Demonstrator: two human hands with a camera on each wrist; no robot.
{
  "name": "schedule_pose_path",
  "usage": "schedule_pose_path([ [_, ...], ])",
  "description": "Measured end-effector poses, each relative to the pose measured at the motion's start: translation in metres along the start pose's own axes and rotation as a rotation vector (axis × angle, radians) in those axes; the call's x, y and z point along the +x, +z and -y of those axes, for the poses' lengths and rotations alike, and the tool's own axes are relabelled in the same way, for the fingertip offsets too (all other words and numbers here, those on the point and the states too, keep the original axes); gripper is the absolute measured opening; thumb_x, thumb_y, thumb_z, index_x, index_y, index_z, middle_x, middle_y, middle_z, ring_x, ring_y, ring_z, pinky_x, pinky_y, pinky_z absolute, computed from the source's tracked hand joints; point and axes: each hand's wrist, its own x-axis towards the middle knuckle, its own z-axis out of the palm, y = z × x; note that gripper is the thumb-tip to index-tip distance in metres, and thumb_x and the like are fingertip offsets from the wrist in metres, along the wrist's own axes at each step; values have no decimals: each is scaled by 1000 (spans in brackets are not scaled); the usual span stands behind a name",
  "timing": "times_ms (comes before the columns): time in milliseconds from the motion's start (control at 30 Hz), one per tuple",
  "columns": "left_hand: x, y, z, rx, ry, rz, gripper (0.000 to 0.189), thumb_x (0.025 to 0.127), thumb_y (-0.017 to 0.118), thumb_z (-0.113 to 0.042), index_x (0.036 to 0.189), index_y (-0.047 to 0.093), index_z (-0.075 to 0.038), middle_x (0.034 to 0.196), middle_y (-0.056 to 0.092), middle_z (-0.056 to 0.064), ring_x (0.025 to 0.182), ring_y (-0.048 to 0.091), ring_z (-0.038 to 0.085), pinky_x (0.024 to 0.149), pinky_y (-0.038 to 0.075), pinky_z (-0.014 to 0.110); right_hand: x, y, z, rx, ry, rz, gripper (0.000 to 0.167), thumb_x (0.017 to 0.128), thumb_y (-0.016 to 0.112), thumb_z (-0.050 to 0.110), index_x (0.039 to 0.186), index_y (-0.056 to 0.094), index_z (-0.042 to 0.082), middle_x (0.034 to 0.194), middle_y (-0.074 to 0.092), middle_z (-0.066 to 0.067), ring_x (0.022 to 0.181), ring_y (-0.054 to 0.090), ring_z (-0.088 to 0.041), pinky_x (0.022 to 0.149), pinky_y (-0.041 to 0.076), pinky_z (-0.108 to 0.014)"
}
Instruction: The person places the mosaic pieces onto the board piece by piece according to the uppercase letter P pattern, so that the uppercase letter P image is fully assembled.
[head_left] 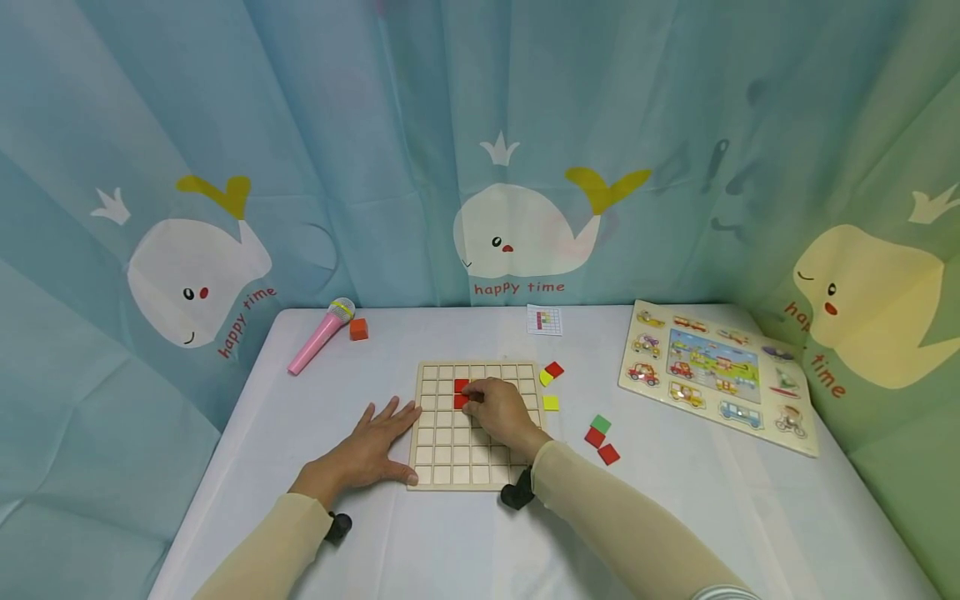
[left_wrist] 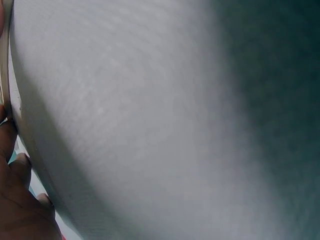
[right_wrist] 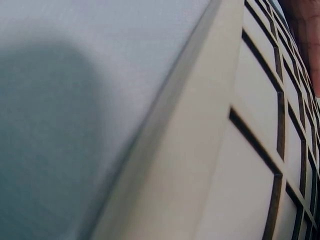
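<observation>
A wooden grid board lies flat on the table, with square cells across it. Two red square tiles, an upper red tile and a lower red tile, sit one below the other in its upper part. My right hand reaches over the board, thumb and forefinger pinching at the right side of the lower tile and partly covering it. Spread out on the table, my left hand has its fingertips and thumb at the board's left edge. In the right wrist view the board's frame fills much of the picture.
Right of the board lie a yellow square, a yellow rounded piece, several red tiles and a green tile. Behind are a pattern card, pink toy microphone and orange block. A vehicle puzzle stands far right.
</observation>
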Motion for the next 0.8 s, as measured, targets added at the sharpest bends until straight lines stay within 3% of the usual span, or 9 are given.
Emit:
schedule_pose_path([
  [200, 1, 0, 1, -1, 4, -2, 114, 76, 90, -48, 167, 32, -11, 174, 28, 8, 165, 10, 32, 134, -3, 58, 0, -2, -1, 34, 15, -7, 20, 95, 78, 10, 114, 78, 8, 105, 76, -4, 92, 66, -17, 86, 59, -37],
  [567, 0, 1, 2, -10, -19, 0, 114, 76, 91, -47, 168, 31, -15, 175, 27, 3, 166, 8, 27, 134, -4, 54, 3, -9, -8, 257, 50, -7, 19, 96, 77, 11, 115, 77, 8, 100, 73, 1, 87, 65, -14, 74, 55, -27],
  [800, 1, 2, 0, 2, -34, -11, 114, 75, 93, -46, 167, 33, -16, 174, 29, 2, 166, 10, 28, 134, -2, 54, 2, -25, -7, 292, 65, -27, 23, 97, 76, 12, 120, 76, 7, 103, 73, -3, 89, 65, -17, 72, 54, -27],
])
